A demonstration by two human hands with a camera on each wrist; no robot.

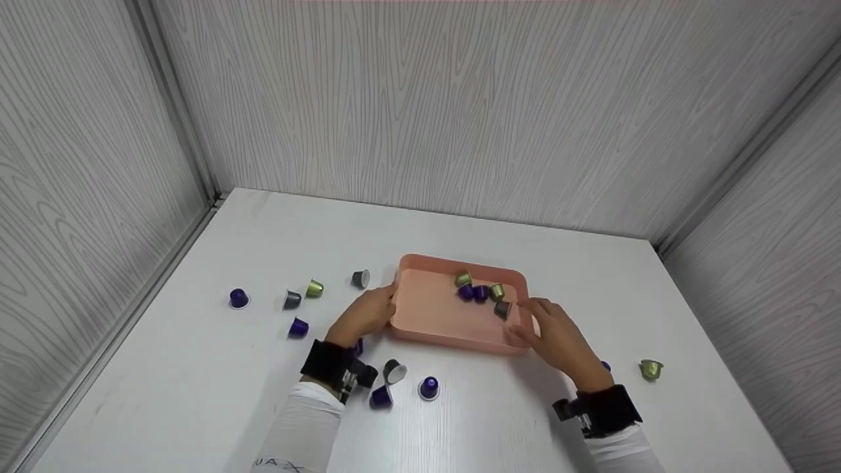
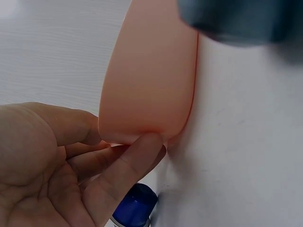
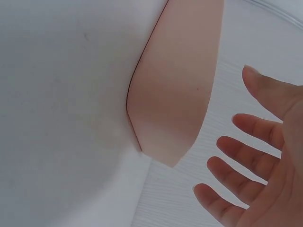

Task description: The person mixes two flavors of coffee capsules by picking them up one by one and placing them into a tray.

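A shallow pink tray lies on the white table with several coffee capsules inside. Two are green, two purple and one dark grey, all toward its right half. My left hand grips the left end wall; in the left wrist view the thumb presses on the pink wall. At the right end my right hand hovers by the rim, near the grey capsule. Its fingers are spread and hold nothing in the right wrist view, apart from the wall there.
Loose capsules lie left of the tray, including purple, green and grey ones. In front are a purple capsule and a grey one. A green capsule lies far right. Panels enclose the table.
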